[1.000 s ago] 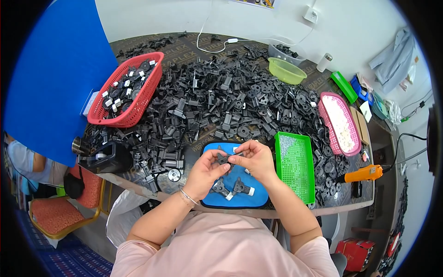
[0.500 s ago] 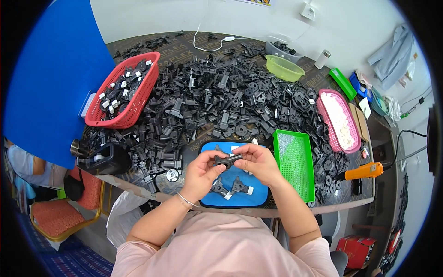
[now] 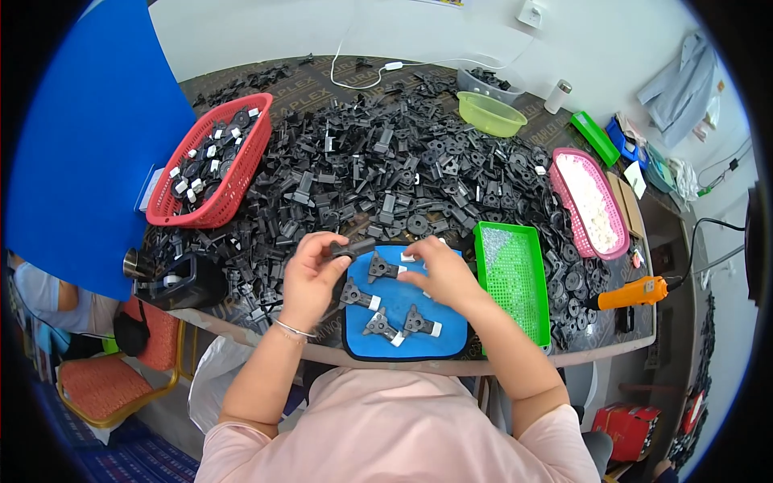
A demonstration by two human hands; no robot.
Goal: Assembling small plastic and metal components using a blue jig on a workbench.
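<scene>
My left hand (image 3: pixel 312 272) pinches a black plastic part (image 3: pixel 354 248) with a rod-like stem, just off the upper left edge of a blue mat (image 3: pixel 419 348). Over the mat's upper right, my right hand (image 3: pixel 448 278) has its thumb and forefinger apart, close to a small white block (image 3: pixel 407 258). Whether its fingertips touch the block I cannot tell. Several black three-armed parts with white ends lie on the mat, among them one black part (image 3: pixel 378 324) near the front and another black part (image 3: pixel 383 267) between my hands.
Loose black parts (image 3: pixel 386 161) cover much of the table. A red basket (image 3: pixel 233 193) stands left, a green tray (image 3: pixel 543 298) right of the mat. Beyond are a pink basket (image 3: pixel 618 217), an orange power screwdriver (image 3: pixel 636 293) and a yellow-green bowl (image 3: pixel 493 117). A black tape dispenser (image 3: pixel 197 282) stands front left.
My hands have come apart. The left has moved left, keeping the black part. The right has let go of it and opened over the white block.
</scene>
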